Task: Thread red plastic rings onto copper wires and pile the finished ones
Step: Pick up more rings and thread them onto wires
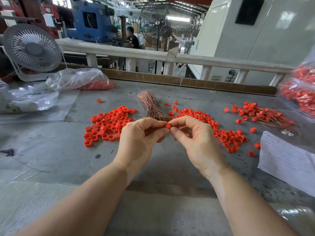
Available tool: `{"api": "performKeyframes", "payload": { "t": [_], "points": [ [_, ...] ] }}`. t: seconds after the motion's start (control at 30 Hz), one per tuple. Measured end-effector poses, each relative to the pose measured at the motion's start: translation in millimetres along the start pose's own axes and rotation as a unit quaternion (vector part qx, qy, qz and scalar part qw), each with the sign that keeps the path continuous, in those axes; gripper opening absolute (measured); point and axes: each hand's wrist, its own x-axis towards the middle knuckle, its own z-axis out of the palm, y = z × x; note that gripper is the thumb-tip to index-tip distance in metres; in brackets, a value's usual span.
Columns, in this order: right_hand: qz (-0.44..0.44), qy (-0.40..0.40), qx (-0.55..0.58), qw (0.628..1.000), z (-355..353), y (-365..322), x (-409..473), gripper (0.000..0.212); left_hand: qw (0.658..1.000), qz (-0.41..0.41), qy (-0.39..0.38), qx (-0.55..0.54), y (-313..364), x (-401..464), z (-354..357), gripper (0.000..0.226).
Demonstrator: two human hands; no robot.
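The grey counter (51,150) stood in a factory hall, bounded at its far edge by a low brown board (187,81) with a white railing (153,56) behind it. A grey desk fan (32,48) sat at the far left corner, beside a clear plastic bag (76,79) holding red parts. A second bag of red parts (300,92) crowded the right edge, and a sheet of paper (286,159) lay below it.

You held both hands together above the counter's middle. Your left hand (138,142) and right hand (197,138) each had their fingers curled, and thumb and forefinger of both pinched a single red ring (167,125) between them. Whether a wire passed through it could not be told.

Just beyond your hands lay the bundle of copper wires (150,106). Loose red rings formed a left heap (109,123) and a right heap (221,128) on either side of your hands. The finished pile (260,114), rings with wires trailing, lay at the far right. The near portion of the counter, under your forearms, carried only bare surface.
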Motion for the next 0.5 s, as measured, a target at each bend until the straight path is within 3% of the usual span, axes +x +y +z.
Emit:
{"api": "performKeyframes", "payload": {
  "t": [0.17,0.5],
  "points": [
    [0.0,0.003,-0.002,1.0,0.2,-2.0,-0.5,0.025,1.0,-0.004,-0.009,-0.011,3.6,-0.4,0.4,0.03],
    [-0.043,0.027,-0.035,0.998,0.5,-6.9,-1.3,0.027,0.98,-0.101,-0.056,-0.163,3.6,-1.6,-1.2,0.017]
  ]
}}
